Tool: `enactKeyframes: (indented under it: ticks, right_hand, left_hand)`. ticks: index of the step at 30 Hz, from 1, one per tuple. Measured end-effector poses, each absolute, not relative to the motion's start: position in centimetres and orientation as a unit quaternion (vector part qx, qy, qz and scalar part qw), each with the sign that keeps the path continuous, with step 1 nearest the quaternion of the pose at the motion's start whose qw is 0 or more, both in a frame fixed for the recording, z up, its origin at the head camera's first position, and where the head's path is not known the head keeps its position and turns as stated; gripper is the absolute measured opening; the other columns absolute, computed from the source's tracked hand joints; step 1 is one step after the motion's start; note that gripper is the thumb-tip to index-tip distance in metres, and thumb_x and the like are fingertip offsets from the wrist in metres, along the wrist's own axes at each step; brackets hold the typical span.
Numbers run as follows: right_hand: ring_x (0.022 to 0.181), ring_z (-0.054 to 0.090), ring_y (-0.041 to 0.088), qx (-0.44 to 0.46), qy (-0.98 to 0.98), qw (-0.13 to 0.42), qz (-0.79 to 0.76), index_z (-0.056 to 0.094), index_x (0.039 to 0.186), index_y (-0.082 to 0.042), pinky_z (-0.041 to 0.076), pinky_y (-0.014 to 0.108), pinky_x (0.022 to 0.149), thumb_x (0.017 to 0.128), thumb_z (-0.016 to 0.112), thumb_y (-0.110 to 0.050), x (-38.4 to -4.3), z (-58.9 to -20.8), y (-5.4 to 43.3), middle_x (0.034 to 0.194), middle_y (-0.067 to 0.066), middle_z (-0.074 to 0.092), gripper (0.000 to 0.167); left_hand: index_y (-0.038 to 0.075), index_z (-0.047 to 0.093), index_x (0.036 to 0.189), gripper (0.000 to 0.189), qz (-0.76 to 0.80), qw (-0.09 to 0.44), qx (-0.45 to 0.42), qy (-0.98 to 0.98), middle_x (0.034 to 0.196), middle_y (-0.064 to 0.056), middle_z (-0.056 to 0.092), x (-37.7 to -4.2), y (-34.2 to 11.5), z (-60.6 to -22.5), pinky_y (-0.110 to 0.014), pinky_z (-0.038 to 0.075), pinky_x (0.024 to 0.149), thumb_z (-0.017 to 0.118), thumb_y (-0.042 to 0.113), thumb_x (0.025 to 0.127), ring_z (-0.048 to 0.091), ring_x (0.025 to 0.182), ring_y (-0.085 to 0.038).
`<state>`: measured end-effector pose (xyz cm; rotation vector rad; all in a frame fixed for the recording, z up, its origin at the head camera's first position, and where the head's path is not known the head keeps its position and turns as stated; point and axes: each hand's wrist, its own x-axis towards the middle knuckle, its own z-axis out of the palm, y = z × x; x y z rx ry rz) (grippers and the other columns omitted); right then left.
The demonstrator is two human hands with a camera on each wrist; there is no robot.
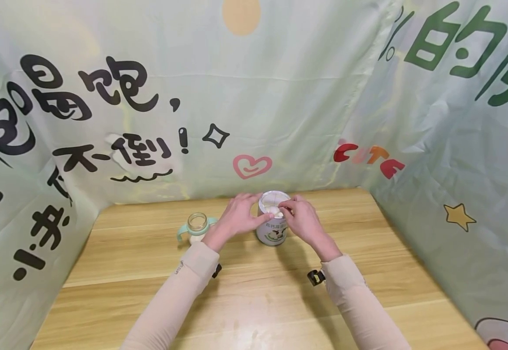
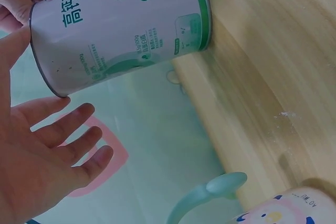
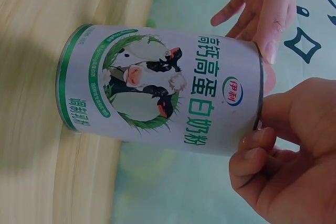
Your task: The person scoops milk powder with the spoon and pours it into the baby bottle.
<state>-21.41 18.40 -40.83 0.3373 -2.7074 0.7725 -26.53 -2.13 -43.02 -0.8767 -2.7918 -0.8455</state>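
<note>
A milk powder can [image 1: 272, 233] with a cow picture and green Chinese lettering stands uncovered on the table. My left hand [image 1: 240, 214] steadies its rim, the thumb at the front edge and the other fingers spread along the left side. At the right of the mouth, my right hand [image 1: 301, 218] has curled fingers, which seem to pinch a small pale thing [image 1: 274, 211] just inside; its kind is too small to tell. The right wrist view shows the can's label [image 3: 152, 82] in full, but the pinched thing is hidden there.
Left of the can stands an open baby bottle [image 1: 197, 224] with mint-green handles, partly behind my left wrist. A little white powder [image 2: 286, 114] lies on the wooden table [image 1: 254, 301]. Printed cloth [image 1: 302, 97] hangs around the table's back and sides.
</note>
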Motion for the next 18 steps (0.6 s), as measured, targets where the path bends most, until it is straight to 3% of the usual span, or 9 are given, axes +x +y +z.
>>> enactKeyframes:
  ticks: [6,13,18]
  right_hand:
    - [0.077,0.056,0.022,0.114,-0.944,0.141,0.275,0.078,0.113,0.002,0.048,0.038,0.071,0.103,0.066,-0.008,-21.33,-40.94,18.26,0.091,0.012,0.065,0.019]
    - [0.083,0.064,0.028,0.112,-0.927,0.158,0.321,0.078,0.109,0.005,0.053,0.044,0.075,0.104,0.065,-0.01,-21.54,-41.33,18.48,0.098,0.017,0.072,0.02]
    - [0.079,0.061,0.025,0.095,-0.914,0.15,0.366,0.077,0.108,0.002,0.05,0.038,0.071,0.106,0.063,-0.014,-21.69,-41.43,18.74,0.097,0.017,0.073,0.021]
  left_hand:
    - [0.008,0.052,0.155,0.081,-0.275,0.041,-0.284,-0.918,0.154,-0.018,0.058,-26.39,-2.09,-42.85,-0.058,0.037,0.124,0.068,0.061,0.096,0.05,0.146,-0.037]
    - [0.01,0.051,0.156,0.081,-0.276,0.036,-0.281,-0.919,0.155,-0.016,0.057,-26.41,-2.05,-42.91,-0.057,0.037,0.124,0.068,0.062,0.096,0.049,0.147,-0.036]
    - [0.01,0.051,0.156,0.082,-0.278,0.038,-0.281,-0.918,0.155,-0.016,0.057,-26.54,-2.04,-43.03,-0.057,0.036,0.124,0.068,0.062,0.095,0.049,0.147,-0.036]
